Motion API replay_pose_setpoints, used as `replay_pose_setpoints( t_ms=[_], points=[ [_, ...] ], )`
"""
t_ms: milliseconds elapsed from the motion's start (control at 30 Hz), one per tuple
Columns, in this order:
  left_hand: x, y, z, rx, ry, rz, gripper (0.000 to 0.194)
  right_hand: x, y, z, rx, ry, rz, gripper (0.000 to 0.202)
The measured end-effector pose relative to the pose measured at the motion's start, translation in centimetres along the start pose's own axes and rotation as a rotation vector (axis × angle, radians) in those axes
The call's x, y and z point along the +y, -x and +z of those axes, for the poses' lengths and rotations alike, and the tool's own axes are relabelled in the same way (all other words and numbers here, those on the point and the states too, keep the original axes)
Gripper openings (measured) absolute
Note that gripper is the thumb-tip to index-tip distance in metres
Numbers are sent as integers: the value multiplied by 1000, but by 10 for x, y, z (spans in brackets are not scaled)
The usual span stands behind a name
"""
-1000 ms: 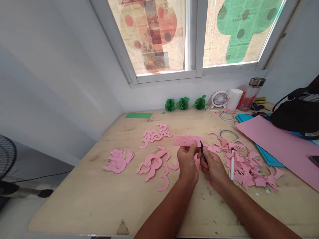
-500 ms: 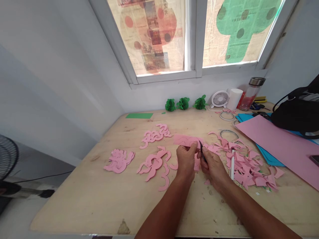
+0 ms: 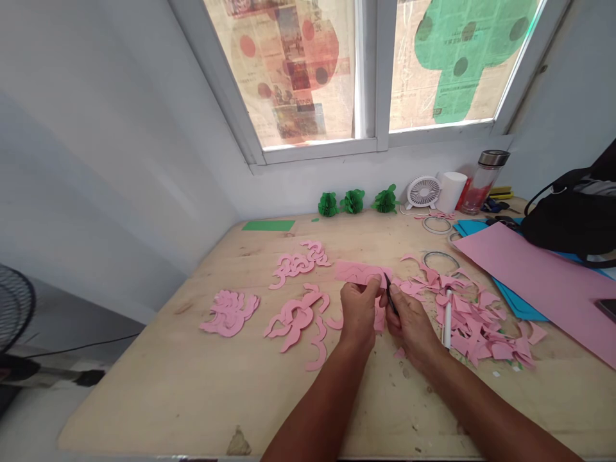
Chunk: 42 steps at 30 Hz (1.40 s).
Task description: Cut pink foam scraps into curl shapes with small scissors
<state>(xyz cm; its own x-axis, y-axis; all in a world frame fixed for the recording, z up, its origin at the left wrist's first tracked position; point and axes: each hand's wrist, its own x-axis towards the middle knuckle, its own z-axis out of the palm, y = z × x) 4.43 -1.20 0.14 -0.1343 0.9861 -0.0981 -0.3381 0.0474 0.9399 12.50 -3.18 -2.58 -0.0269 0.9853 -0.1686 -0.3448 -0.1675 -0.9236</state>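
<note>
My left hand pinches a pink paper strip that has a wavy outline drawn on it. Black scissors are in my right hand, their blades at the strip's right end. The handles are mostly hidden by my fingers. Left of my hands lie cut pink curly shapes, in a far group, a nearer group and a stacked pile. More pink paper lies partly hidden under my hands.
Pink scraps and a white pen lie to the right. Beyond them are a tape roll, a large pink sheet, blue sheets and a black bag. A small fan, bottle and green paper ornaments line the wall.
The view has shifted very slightly. Both hands stay in nearly the same place, with the scissors still at the right end of the pink strip.
</note>
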Motion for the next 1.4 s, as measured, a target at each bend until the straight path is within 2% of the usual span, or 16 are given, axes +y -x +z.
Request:
replay_pose_setpoints(
  t_ms=[267, 733, 967, 1200, 1400],
  points=[
    [-4, -4, 0, 93, -7, -48, 31, 2, -1, -2, -6, 2, 28, 39],
    [3, -2, -2, -102, -78, 6, 35, 3, -3, -3, -2, -10, 11, 38],
    [1, -1, -1, -101, -67, 8, 36, 2, -2, -3, 10, -2, 7, 38],
    [0, -1, -1, -32, -50, -4, 34, 1, -3, -3, 16, 6, 38, 39],
    [1, -1, -2, -97, -80, 8, 33, 0, -4, -3, 18, -17, 27, 39]
  ],
)
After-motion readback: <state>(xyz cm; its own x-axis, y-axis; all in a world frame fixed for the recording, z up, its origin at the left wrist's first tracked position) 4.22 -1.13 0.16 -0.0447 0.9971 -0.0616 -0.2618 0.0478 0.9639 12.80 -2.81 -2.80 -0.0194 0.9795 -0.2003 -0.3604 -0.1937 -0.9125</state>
